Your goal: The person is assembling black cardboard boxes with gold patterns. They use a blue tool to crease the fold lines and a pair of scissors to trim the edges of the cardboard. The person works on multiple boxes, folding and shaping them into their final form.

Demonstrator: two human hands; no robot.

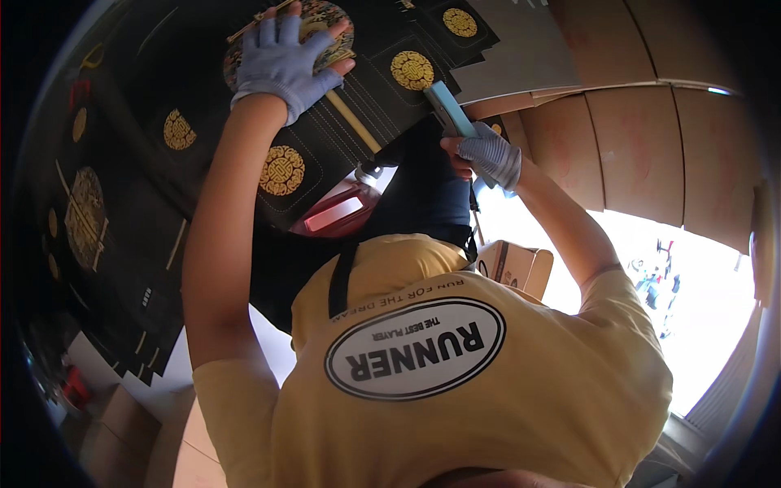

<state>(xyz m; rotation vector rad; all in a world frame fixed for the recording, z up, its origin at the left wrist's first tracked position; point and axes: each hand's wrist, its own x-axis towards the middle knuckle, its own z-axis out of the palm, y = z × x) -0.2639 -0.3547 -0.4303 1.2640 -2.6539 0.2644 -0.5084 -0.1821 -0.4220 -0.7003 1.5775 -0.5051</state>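
Note:
My left hand (285,65), in a grey-blue fingerless glove, lies with fingers spread on a black printed sheet (358,98). Beneath its palm and fingers is a large round multicoloured and gold emblem (335,24), partly covered. Gold round medallions (412,71) and fine dotted lines mark the sheet around it, and a gold strip (351,119) runs from near the wrist. My right hand (490,156), gloved alike, is closed around a long, narrow light-blue tool (450,107). The tool's far end points up and left, near the sheet's right edge; its exact kind is unclear.
More black sheets with gold patterns (85,215) spread to the left. Cardboard boxes (634,146) are stacked at the right, and an open carton (521,268) sits lower down. A red object with a bright top (333,213) shows below the sheet's near edge.

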